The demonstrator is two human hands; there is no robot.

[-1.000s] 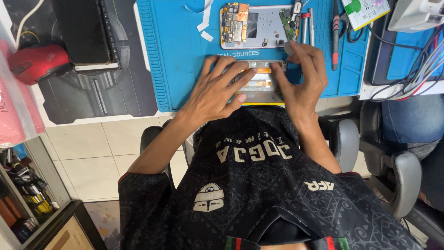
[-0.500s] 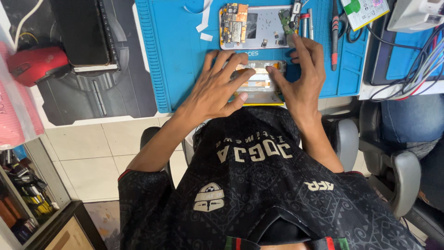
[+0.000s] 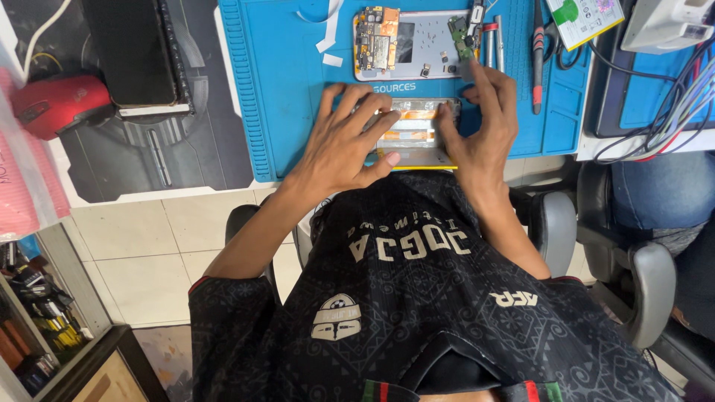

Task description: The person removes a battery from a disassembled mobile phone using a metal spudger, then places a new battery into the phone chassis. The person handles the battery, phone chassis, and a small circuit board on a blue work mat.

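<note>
1. At the far left of my bench [image 3: 149,223] lies one red mouse [image 3: 56,104], and beside it one black tablet-like slab [image 3: 134,52].
2. One blue work mat [image 3: 283,112] covers the middle of the bench.
3. My left hand [image 3: 342,145] lies flat with its fingers spread wide, pressing down on the left half of one opened phone panel [image 3: 415,134]. The thumb touches the panel's near edge.
4. The panel rests on the mat's near edge, right in front of my chest. Its long axis runs left to right across my view. Which end is its top I cannot tell.
5. Just beyond it lies one second phone body [image 3: 406,45], with its circuit board exposed; its long axis also runs left to right.
6. My right hand [image 3: 484,126] covers the panel's right end, fingers loosely spread and pressing, closed on nothing.
7. Further right lie one pair of tweezers [image 3: 493,41] and one red-and-black screwdriver [image 3: 538,52], both pointing away from me.
</note>
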